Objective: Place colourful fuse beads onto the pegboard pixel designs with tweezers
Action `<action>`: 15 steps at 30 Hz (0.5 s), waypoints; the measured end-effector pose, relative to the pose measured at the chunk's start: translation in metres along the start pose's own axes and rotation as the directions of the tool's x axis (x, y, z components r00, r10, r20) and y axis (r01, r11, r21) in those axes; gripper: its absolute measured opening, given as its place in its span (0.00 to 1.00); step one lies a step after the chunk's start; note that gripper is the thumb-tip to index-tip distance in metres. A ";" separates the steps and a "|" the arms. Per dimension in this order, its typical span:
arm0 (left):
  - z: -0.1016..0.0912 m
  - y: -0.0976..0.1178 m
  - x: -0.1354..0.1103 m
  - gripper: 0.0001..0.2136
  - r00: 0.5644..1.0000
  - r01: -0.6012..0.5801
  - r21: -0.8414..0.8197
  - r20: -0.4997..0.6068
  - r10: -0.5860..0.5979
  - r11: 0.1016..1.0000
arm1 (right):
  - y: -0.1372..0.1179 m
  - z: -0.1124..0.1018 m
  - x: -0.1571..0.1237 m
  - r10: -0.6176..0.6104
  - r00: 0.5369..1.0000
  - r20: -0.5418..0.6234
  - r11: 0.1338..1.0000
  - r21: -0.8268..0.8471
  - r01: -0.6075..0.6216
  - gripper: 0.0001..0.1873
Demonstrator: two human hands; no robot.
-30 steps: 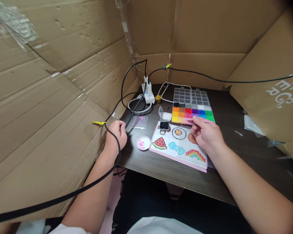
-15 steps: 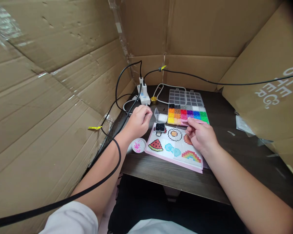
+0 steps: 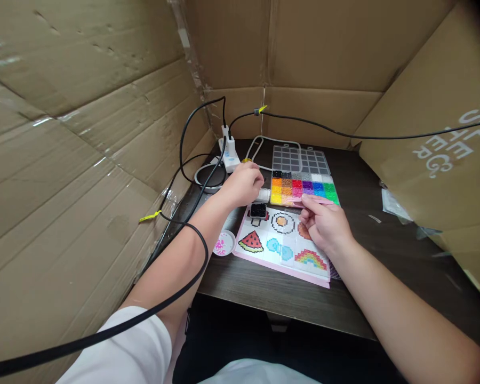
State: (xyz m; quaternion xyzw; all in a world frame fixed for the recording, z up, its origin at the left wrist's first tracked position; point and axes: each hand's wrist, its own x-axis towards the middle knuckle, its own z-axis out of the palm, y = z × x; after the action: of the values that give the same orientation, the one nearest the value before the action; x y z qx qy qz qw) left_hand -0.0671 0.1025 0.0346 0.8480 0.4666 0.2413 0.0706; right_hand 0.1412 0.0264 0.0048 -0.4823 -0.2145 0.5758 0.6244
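My left hand [image 3: 246, 184], its fingers bent and drawn together, is over the small clear box of white beads [image 3: 264, 196] and hides much of it, including its lid. What its fingertips hold, if anything, is hidden. A pair of pink tweezers [image 3: 323, 201] is gripped in my right hand [image 3: 324, 218], above the near edge of the sorted bead case [image 3: 304, 185]. Below my left hand, a small box of black beads [image 3: 258, 211] rests on the pattern sheet [image 3: 270, 256], which shows a watermelon, an egg and a rainbow. A white dish [image 3: 229, 241] with pink beads lies at the sheet's left.
Behind stand a white power strip [image 3: 229, 157] and the bead case's opened lid [image 3: 301, 159]. A black cable [image 3: 200, 266] loops across my left forearm. Cardboard walls [image 3: 324, 48] enclose the dark table [image 3: 240, 280]. Clear plastic packaging [image 3: 394, 205] lies at the right.
My left hand has moved right, over the white bead box, covering its raised lid. My right hand keeps the tweezers in nearly the same place. The view has shifted slightly.
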 end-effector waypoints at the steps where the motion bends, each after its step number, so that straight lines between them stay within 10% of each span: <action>1: 0.001 0.000 0.001 0.09 1.000 0.007 0.002 -0.002 -0.007 1.000 | 0.000 0.000 0.000 0.000 1.000 0.003 1.000 0.001 0.000 0.13; 15: 0.015 -0.006 0.005 0.11 0.999 0.031 0.043 0.027 -0.032 0.999 | 0.001 0.000 0.001 -0.007 1.000 0.001 1.000 -0.011 0.007 0.11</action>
State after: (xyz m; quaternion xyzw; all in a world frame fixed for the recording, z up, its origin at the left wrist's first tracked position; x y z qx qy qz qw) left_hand -0.0621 0.1115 0.0210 0.8451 0.4840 0.2183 0.0628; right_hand 0.1411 0.0270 0.0030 -0.4845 -0.2196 0.5730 0.6235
